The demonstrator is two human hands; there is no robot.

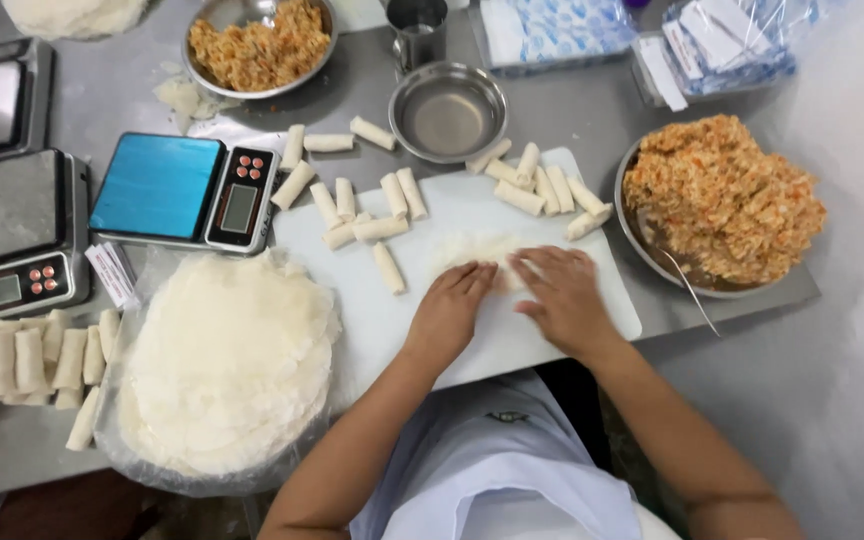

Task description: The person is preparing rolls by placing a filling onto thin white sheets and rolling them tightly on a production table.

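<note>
blue-topped kitchen scale (184, 190), empty steel bowl (448, 112), metal cup (419, 28), stack of round wrappers (227, 365), finished rolls (22, 360)

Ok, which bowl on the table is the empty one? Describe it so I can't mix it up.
Start at the white cutting board under the left hand and right hand, then look just past its far edge. There sits the small round steel bowl, beside a steel cup. Unlike the two filling bowls, it holds nothing.
</note>
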